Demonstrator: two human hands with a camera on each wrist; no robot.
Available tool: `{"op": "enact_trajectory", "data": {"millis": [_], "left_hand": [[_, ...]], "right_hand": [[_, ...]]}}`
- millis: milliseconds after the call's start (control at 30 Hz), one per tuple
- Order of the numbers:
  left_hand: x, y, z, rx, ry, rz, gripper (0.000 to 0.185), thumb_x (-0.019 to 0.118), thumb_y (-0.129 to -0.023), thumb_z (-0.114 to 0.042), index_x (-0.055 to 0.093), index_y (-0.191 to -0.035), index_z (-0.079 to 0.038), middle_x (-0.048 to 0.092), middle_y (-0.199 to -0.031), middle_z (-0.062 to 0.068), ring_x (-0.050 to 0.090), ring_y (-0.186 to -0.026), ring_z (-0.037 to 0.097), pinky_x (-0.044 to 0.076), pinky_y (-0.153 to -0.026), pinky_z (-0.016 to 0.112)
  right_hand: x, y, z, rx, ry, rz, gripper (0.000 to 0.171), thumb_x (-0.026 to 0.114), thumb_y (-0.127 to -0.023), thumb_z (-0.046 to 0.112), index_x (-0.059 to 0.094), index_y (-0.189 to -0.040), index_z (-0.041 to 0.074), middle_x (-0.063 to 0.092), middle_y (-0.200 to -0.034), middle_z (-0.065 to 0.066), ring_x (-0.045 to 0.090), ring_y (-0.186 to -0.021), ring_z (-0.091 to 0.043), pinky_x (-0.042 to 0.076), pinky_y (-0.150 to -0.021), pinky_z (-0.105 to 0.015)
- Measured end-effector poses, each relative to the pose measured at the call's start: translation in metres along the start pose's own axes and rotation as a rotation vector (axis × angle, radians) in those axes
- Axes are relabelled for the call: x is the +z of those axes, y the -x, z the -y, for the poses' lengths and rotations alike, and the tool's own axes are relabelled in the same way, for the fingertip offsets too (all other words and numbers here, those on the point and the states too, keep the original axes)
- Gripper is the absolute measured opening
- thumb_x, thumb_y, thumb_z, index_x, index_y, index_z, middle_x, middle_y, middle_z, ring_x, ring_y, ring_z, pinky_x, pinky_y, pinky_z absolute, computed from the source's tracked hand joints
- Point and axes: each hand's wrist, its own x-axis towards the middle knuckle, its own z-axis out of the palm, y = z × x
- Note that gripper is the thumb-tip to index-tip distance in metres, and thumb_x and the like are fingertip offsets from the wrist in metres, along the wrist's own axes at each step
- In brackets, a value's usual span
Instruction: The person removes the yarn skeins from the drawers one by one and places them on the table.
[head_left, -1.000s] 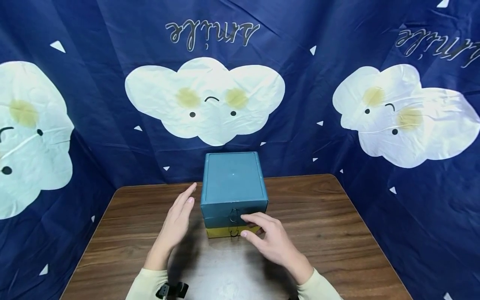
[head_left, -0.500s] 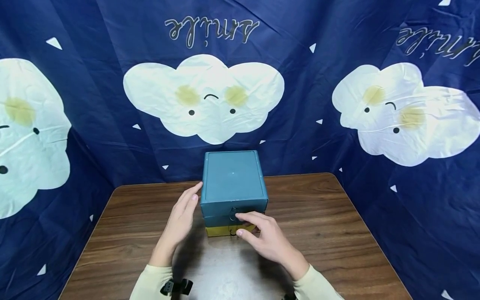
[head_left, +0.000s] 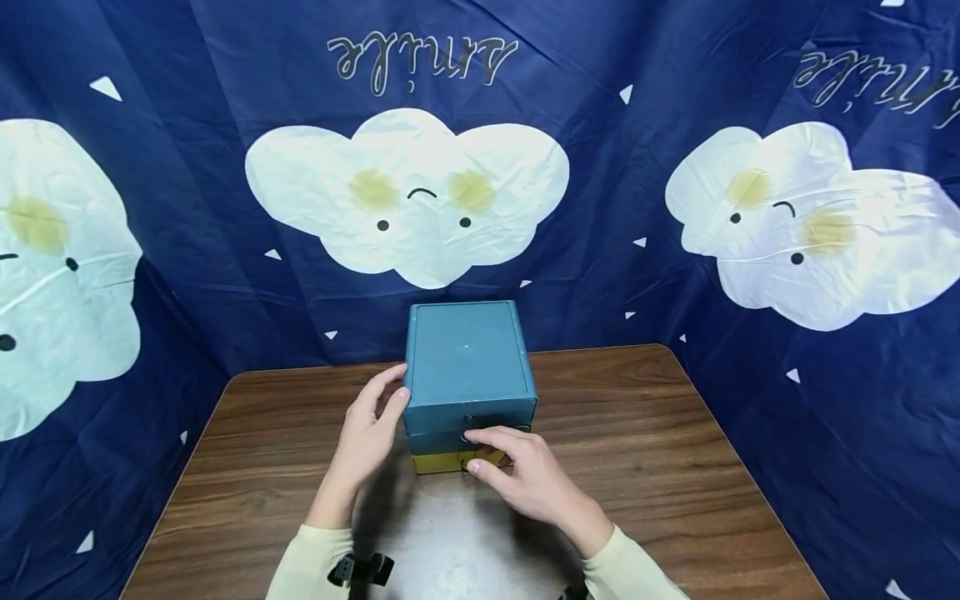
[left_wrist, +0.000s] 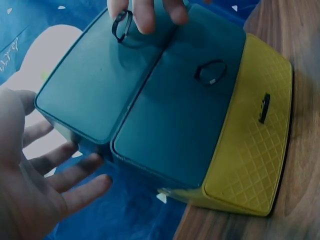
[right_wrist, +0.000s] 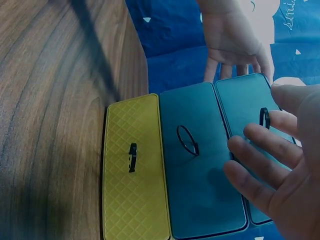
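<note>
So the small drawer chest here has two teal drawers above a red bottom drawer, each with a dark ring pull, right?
Not quite: the bottom drawer is yellow, not red, as the right wrist view shows plainly. The rest holds: the chest has two teal drawers above it, and each front carries a dark ring pull.

I see bare table (head_left: 645, 450) on both sides of the drawer box (head_left: 465, 358). Behind it, the curtain (head_left: 585, 250) blocks my reach.
</note>
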Motion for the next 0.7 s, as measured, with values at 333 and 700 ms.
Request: {"op": "enact_trajectory", "data": {"millis": [333, 700], "left_hand": [[0.003, -0.007, -0.009, -0.092, 0.043, -0.049, 0.030, 0.064, -0.102, -0.018, 0.065, -0.132, -0.012, 0.069, -0.119, 0.012, 0.062, -0.091, 0.010, 0.055, -0.067, 0.022], [-0.001, -0.010, -0.015, -0.161, 0.108, 0.006, 0.032, 0.064, -0.102, -0.018, 0.064, -0.134, -0.013, 0.067, -0.126, 0.014, 0.062, -0.087, 0.010, 0.059, -0.064, 0.029]], "right_hand": [[0.002, -0.003, 0.003, 0.008, 0.049, -0.029, 0.032, 0.071, -0.098, 0.029, 0.072, -0.128, 0.018, 0.071, -0.125, 0.012, 0.066, -0.116, -0.008, 0.059, -0.092, -0.034], [0.002, -0.008, 0.004, -0.063, 0.098, -0.118, 0.014, 0.076, -0.094, 0.014, 0.079, -0.107, 0.017, 0.076, -0.106, 0.012, 0.070, -0.099, -0.004, 0.060, -0.081, -0.029]]}}
